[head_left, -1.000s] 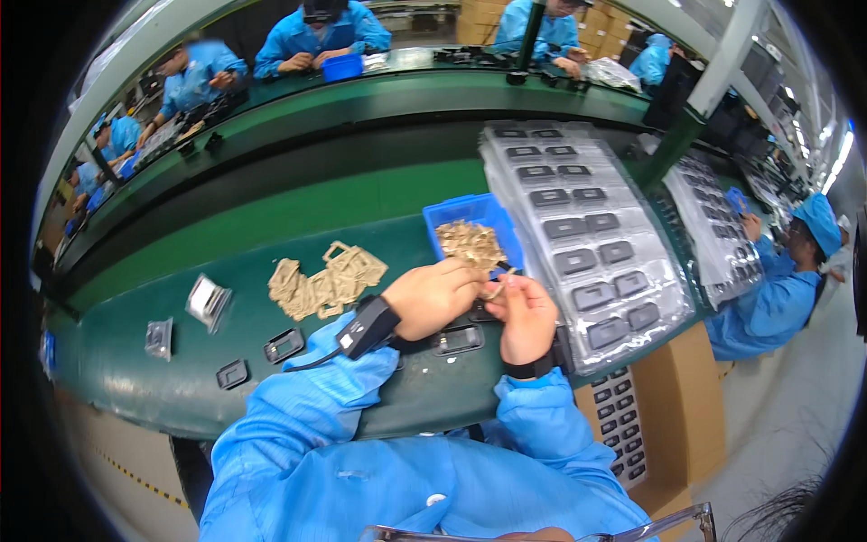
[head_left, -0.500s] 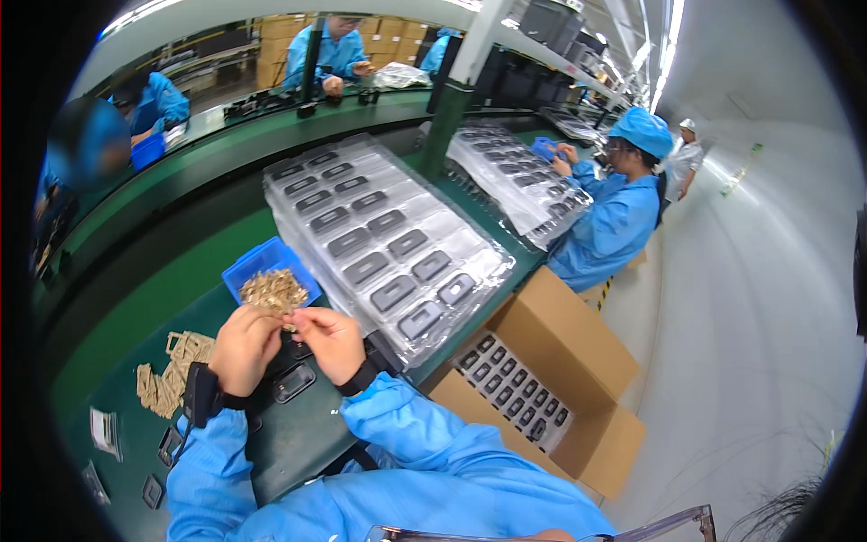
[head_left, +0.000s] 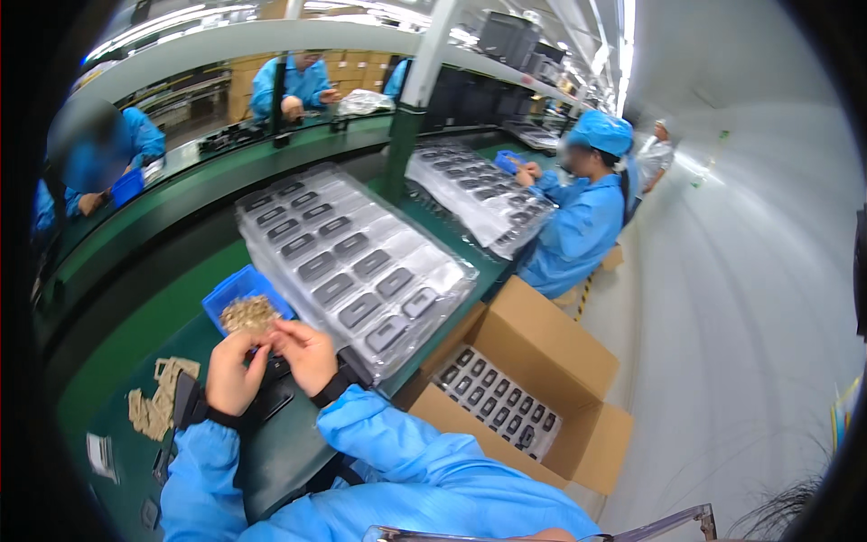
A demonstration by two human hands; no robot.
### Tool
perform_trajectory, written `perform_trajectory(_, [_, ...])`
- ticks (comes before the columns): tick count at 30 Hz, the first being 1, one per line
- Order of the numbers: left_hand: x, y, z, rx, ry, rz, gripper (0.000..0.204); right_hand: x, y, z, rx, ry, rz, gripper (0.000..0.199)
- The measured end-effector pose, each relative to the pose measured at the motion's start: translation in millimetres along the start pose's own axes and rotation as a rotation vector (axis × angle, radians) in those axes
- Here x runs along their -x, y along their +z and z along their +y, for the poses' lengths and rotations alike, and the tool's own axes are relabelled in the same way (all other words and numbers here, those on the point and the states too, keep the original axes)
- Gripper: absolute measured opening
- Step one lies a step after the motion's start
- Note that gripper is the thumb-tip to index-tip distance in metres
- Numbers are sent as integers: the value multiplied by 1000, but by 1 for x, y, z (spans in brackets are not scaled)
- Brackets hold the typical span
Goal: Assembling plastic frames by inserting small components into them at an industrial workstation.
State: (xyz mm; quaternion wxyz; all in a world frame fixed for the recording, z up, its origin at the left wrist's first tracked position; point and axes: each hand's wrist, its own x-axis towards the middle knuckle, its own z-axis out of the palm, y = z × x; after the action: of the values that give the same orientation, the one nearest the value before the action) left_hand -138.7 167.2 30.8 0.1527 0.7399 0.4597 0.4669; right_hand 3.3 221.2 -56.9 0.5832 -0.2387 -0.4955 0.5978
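My left hand (head_left: 237,370) and my right hand (head_left: 307,358) meet at their fingertips, just on the near side of a blue bin (head_left: 214,305). Both are closed in a pinch; whatever lies between the fingers is too small to make out. Inside the bin sits a heap of small gold-tan pieces (head_left: 249,313). A dark rectangular housing (head_left: 275,399) lies on the green table between my wrists, partly covered by the hands. Left of my left hand is a pile of flat tan cut pieces (head_left: 155,397).
Stacked clear trays (head_left: 404,237) of dark frames stand beyond my right hand. An open cardboard box (head_left: 562,336) at right holds another filled tray. One co-worker (head_left: 578,221) sits further along the table; others work across the bench. A small packet (head_left: 101,456) lies at the left edge.
The whole view has shifted, so the bench, trays and box appear further left. My hands stay together near the bin, and my left thumb and fingers have changed position slightly.
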Motion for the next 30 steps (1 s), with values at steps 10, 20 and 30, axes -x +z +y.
perform_trajectory(10, [-22, 0, -18, 129, -188, 63, 23, 2, -3, -38, 10, -10, -209, 63])
perform_trajectory(20, [-12, -15, -9, -163, 128, 127, 13, 3, 3, -42, -25, -7, -225, 69])
perform_trajectory(30, [-9, -14, -10, -191, 116, 82, 11, 9, 8, -43, 195, -46, -141, 65])
